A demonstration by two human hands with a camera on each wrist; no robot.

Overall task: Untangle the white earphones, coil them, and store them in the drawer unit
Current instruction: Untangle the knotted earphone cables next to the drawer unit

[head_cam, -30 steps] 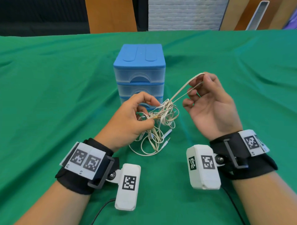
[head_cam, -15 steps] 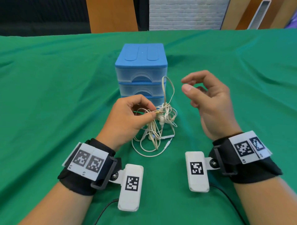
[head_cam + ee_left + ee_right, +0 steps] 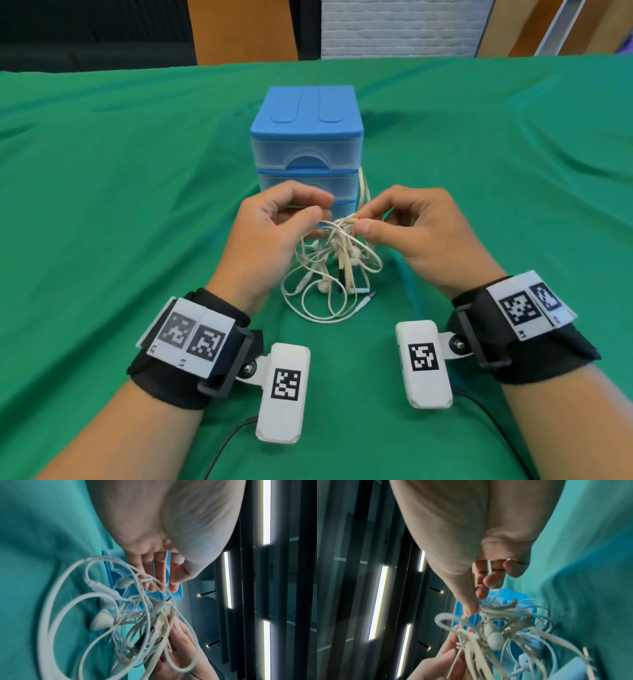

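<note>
The white earphones (image 3: 334, 270) are a tangled bunch hanging from my hands, with their lower loops and a plug lying on the green cloth (image 3: 137, 205). My right hand (image 3: 363, 224) pinches a gold plug end at the top of the tangle between thumb and forefinger, as the right wrist view confirms (image 3: 473, 609). My left hand (image 3: 323, 214), slightly blurred, has its fingers curled with thumb and forefinger closed on strands just left of that. Earbuds (image 3: 102, 620) and a remote dangle in the loops. The blue drawer unit (image 3: 306, 137) stands right behind, all drawers shut.
The green cloth covers the whole table (image 3: 513, 171). One loop of cord leans against the drawer unit's right front corner (image 3: 363, 185). Wooden panels and a white brick wall stand beyond the far edge.
My right hand has let go of the long loop it was pulling up and come down to pinch the plug end. The loop has fallen against the drawer unit. The hands are now close together.
</note>
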